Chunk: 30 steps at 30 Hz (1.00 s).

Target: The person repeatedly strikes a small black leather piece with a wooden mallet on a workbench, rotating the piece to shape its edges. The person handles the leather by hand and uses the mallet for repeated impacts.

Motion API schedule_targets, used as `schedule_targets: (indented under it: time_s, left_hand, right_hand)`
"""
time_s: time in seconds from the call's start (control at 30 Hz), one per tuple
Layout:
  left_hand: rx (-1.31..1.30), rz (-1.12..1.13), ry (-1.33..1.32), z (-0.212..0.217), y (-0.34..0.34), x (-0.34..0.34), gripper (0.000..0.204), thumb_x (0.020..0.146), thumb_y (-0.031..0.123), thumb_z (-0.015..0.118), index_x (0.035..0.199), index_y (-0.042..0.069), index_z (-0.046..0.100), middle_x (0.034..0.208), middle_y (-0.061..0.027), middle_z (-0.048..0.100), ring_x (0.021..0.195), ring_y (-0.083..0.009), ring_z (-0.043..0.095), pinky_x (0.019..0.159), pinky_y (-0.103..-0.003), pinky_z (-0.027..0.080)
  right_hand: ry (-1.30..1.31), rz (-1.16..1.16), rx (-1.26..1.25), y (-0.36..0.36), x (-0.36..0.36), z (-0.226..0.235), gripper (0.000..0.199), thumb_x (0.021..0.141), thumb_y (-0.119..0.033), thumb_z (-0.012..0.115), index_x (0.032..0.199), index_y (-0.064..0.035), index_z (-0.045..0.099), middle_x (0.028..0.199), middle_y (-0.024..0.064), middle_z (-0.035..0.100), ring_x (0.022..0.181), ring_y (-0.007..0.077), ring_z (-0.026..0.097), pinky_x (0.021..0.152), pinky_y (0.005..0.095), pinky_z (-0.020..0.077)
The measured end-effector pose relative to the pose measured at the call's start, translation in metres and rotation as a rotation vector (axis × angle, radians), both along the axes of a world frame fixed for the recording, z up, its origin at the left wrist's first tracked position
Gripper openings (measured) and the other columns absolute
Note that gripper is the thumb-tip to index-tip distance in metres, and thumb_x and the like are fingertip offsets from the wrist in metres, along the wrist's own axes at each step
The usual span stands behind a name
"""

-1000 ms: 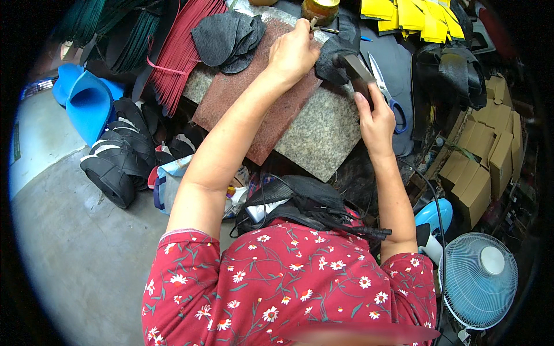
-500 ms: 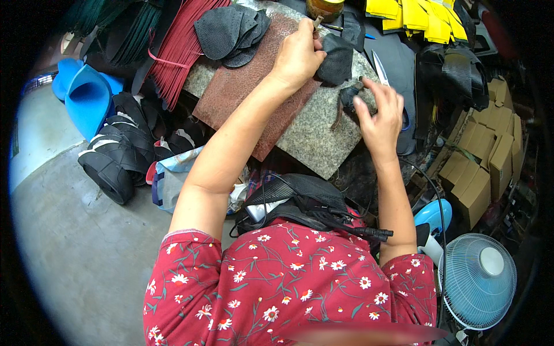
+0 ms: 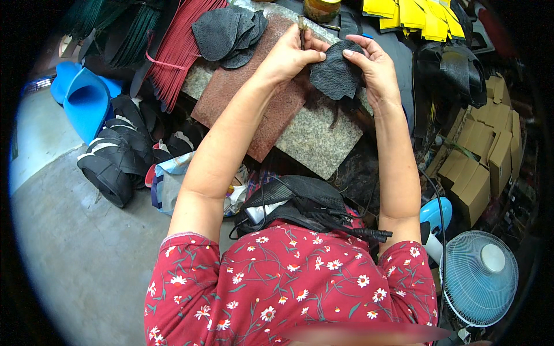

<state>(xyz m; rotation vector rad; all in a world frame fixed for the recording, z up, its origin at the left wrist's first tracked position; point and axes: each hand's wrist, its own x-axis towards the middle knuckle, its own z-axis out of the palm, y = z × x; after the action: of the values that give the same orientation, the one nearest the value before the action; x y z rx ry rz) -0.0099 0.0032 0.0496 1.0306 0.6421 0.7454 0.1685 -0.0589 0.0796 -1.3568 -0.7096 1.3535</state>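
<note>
A rounded black leather piece (image 3: pixel 337 74) is held up between my hands, above the grey stone slab (image 3: pixel 323 144). My left hand (image 3: pixel 287 57) is closed, its thumb against the piece's left edge. A slim brownish stick-like tool (image 3: pixel 301 32) also stands up from the fingers of that hand; its lower end is hidden. My right hand (image 3: pixel 378 66) pinches the piece's upper right edge, thumb on the near face. Farther left, a stack of similar black leather pieces (image 3: pixel 222 34) lies beside the reddish-brown board (image 3: pixel 248 109).
A tin with yellowish stains (image 3: pixel 321 9) stands at the far edge. Red strips (image 3: pixel 176 52) are bundled at left, yellow pieces (image 3: pixel 424 20) at far right. Black shoes (image 3: pixel 109 173) and blue foam sheets (image 3: pixel 86 101) sit left. Cardboard boxes (image 3: pixel 479 161) and a fan (image 3: pixel 479 279) are right.
My right hand has left the small dark object on the slab and moved up to pinch the leather piece. The left hand has shifted slightly left and down, and the piece now faces up.
</note>
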Motion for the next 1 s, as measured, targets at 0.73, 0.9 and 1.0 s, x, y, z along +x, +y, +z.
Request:
schedule_targets:
  time_s: [0.73,0.9,1.0]
  left_hand:
    - [-0.122,0.038,-0.076,0.003,-0.004,0.005,0.03,0.08,-0.002,0.067,0.092,0.011,0.042,0.094,-0.0069,0.065,0.089,-0.0132,0.06,0.081,-0.027,0.047]
    - [-0.189,-0.016,-0.138,0.004,-0.006,0.001,0.033,0.08,0.0,0.069,0.094,0.012,0.041,0.096,-0.0071,0.065,0.091,-0.014,0.061,0.079,-0.026,0.048]
    - [-0.142,-0.037,-0.113,0.007,-0.008,-0.003,0.032,0.081,0.002,0.069,0.094,0.012,0.042,0.096,-0.006,0.064,0.09,-0.0134,0.06,0.079,-0.026,0.048]
  right_hand:
    - [0.094,-0.014,-0.043,0.012,0.003,-0.007,0.013,0.085,-0.007,0.069,0.095,-0.0002,0.066,0.086,0.0052,0.068,0.075,0.0097,0.063,0.069,0.0225,0.0515]
    - [0.149,-0.018,-0.052,0.008,0.004,-0.007,0.011,0.084,-0.007,0.07,0.093,-0.0007,0.066,0.084,0.0046,0.068,0.074,0.0098,0.063,0.069,0.0223,0.0515]
    - [0.172,-0.009,-0.037,0.006,0.005,-0.007,0.011,0.084,-0.007,0.07,0.093,-0.0012,0.066,0.085,0.0046,0.068,0.075,0.0098,0.064,0.069,0.0226,0.0517]
